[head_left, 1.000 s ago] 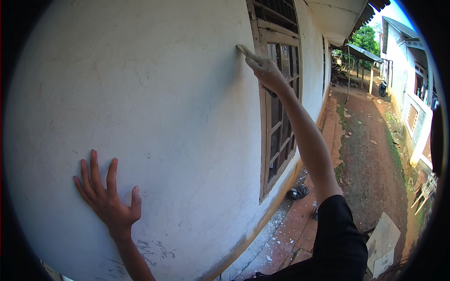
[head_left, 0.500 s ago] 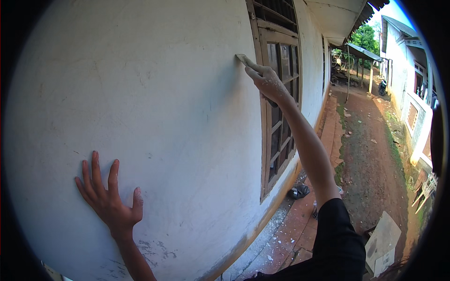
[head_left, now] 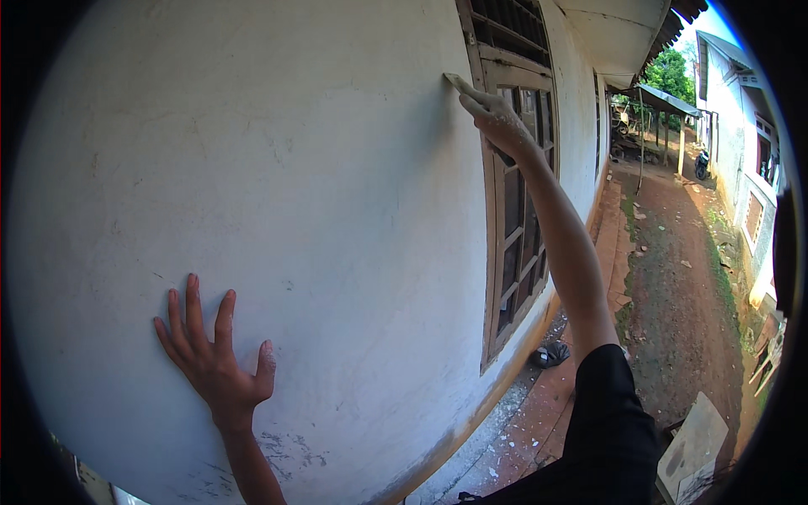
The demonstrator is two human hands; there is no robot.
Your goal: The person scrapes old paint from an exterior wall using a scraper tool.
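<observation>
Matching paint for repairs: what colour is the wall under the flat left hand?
Off-white wall, scuffed, beneath the left hand; head view.

Left hand (head_left: 215,358) splayed flat, right hand (head_left: 498,119) raised, gripping

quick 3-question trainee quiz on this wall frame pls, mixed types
1. True or false: the left hand lies flat on the white wall, fingers spread.
2. What does the right hand press to the wall? A) roller B) flat scraper blade C) hammer
3. Fill in: the blade sits just left of the wooden ____ frame.

Key: 1 true; 2 B; 3 window.
</observation>
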